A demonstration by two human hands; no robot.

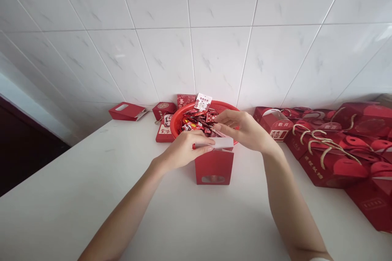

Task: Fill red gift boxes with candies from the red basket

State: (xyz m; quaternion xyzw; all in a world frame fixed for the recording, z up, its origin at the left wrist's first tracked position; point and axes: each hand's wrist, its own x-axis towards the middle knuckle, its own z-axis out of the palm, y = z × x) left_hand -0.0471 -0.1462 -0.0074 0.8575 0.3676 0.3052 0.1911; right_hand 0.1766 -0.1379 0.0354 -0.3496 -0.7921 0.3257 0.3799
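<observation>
A red paper box point(214, 166) with a small window low on its front stands upright on the white table, its top flaps raised. My left hand point(191, 144) is closed on the box's top edge, thumb and fingers on either side of a flap. Just above the box, over the basket's right part, my right hand point(234, 126) has curled fingers, with a thin reddish item at the fingertips. Behind the box sits a red plastic basket point(175, 124) holding many small red wrapped packets point(196, 124). A white card point(203, 101) leans at its back rim.
Several red gift boxes with rope handles point(324, 151) crowd the right side of the table. Smaller red boxes point(128, 111) lie at the back left, near the tiled wall point(220, 57). A dark opening point(24, 147) is beyond the table's left edge.
</observation>
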